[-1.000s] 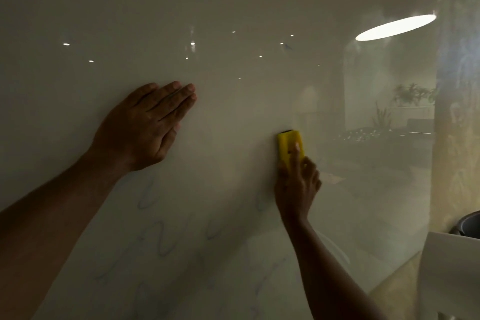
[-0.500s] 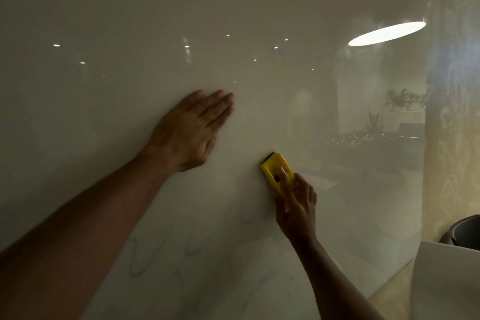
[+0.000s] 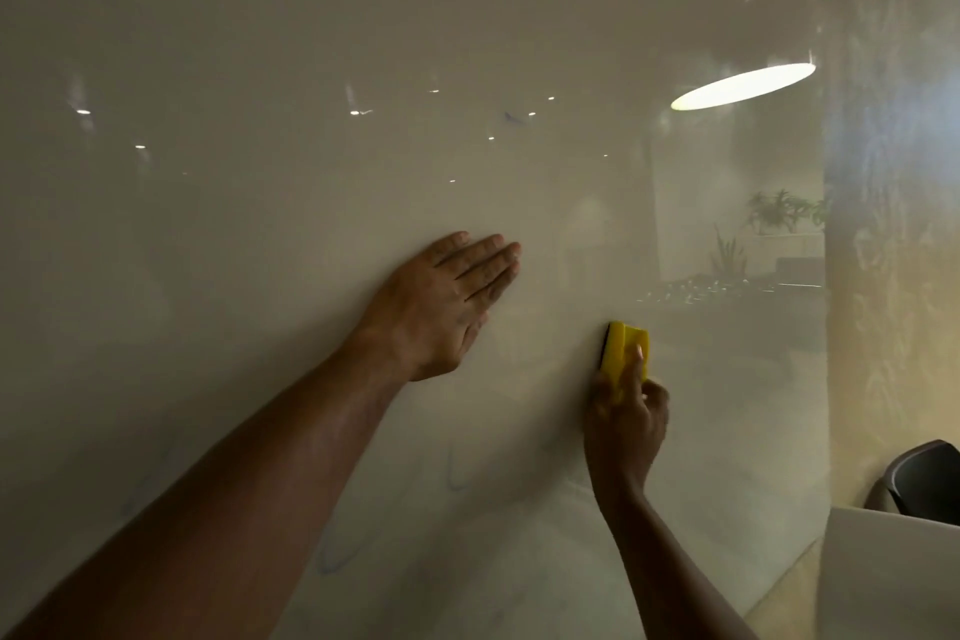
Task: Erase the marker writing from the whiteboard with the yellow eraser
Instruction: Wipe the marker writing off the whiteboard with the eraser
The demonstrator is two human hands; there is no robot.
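A glossy whiteboard (image 3: 260,224) fills most of the view. My left hand (image 3: 441,307) lies flat against it, fingers straight and held together. My right hand (image 3: 626,424) grips the yellow eraser (image 3: 621,348) and presses it upright on the board, to the right of my left hand. Faint blue marker strokes (image 3: 457,476) remain low on the board, below my left hand, and a small blue mark (image 3: 514,118) sits higher up.
The board's right edge meets a pale patterned wall (image 3: 893,276). A dark rounded chair back (image 3: 924,483) and a white surface (image 3: 893,577) stand at the lower right. Ceiling lights and plants reflect in the board.
The eraser has gone from tilted left to upright. The view has drifted, so both hands sit further right in the frame, and fewer blue strokes show below them.
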